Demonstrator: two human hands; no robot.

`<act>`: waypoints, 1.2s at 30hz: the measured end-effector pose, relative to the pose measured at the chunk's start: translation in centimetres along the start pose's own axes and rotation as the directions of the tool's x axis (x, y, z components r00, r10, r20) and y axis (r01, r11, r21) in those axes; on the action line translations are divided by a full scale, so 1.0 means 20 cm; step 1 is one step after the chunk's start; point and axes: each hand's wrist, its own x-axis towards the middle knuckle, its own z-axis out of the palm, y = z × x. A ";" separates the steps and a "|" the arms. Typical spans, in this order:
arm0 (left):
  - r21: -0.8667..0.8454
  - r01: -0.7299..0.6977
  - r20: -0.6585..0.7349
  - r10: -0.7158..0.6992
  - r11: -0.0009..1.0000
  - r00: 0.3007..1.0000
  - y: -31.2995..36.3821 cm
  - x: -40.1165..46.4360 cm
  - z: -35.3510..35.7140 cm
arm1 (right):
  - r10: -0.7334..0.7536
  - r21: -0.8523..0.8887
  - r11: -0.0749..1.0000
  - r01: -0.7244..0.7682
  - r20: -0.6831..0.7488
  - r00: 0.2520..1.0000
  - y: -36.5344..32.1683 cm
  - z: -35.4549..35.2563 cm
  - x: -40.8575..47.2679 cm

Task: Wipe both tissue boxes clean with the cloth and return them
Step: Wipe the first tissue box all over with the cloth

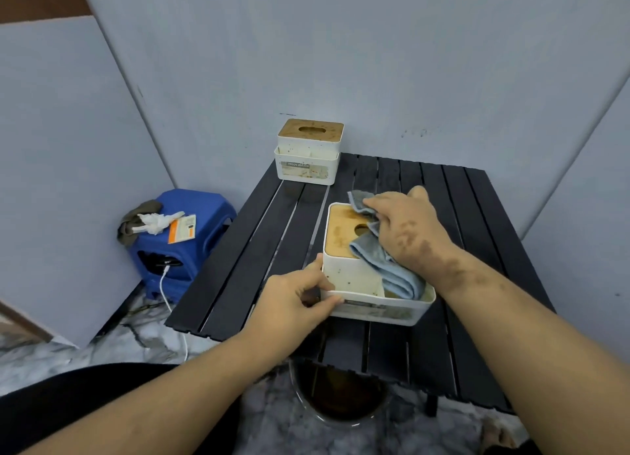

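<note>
From the head camera we see the near tissue box [354, 277] on the table [477, 216], the cloth [385, 260] trailing into its front tray. Our right hand [405, 229] grips the cloth on the wooden lid; left hand [293, 304] fingers [327, 301] pinch the box's corner. The far tissue box [308, 154] stands at the back edge.

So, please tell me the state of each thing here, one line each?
Near tissue box: on table, stained, being wiped.
Far tissue box: upright, stained, untouched.
Cloth: pressed on near box's lid.
Left hand: grips near box's edge.
Right hand: holds cloth.
</note>
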 end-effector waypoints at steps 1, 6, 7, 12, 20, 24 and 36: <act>-0.028 0.008 -0.003 -0.008 1.000 1.000 0.00 0.00 0.00 | -0.028 -0.006 1.000 0.028 -0.006 1.000 0.01 0.00 0.00; -0.163 0.000 -0.065 -0.011 0.987 0.998 0.03 -0.02 0.04 | -0.308 0.206 0.929 0.308 -0.029 0.951 -0.01 0.02 -0.04; -0.173 0.008 -0.072 -0.021 0.985 0.997 0.04 -0.03 0.05 | -0.314 0.239 0.919 0.312 -0.032 0.949 -0.01 0.02 -0.05; -0.096 0.066 -0.094 -0.075 0.993 0.993 0.07 -0.03 0.07 | 0.003 -0.128 0.992 -0.017 -0.106 0.994 -0.03 0.01 -0.06; 0.008 0.161 -0.107 -0.159 0.987 0.981 0.16 -0.05 0.05 | -0.265 0.076 0.963 0.260 0.066 0.962 -0.10 -0.07 -0.13; 0.021 0.191 -0.087 -0.188 0.981 0.978 0.21 -0.06 0.06 | 0.001 -0.067 0.998 0.000 0.004 1.000 -0.06 -0.08 -0.16; -0.044 0.151 -0.067 -0.154 0.988 0.986 0.10 -0.06 0.07 | 0.040 0.004 0.999 -0.040 -0.138 0.990 0.07 -0.01 -0.32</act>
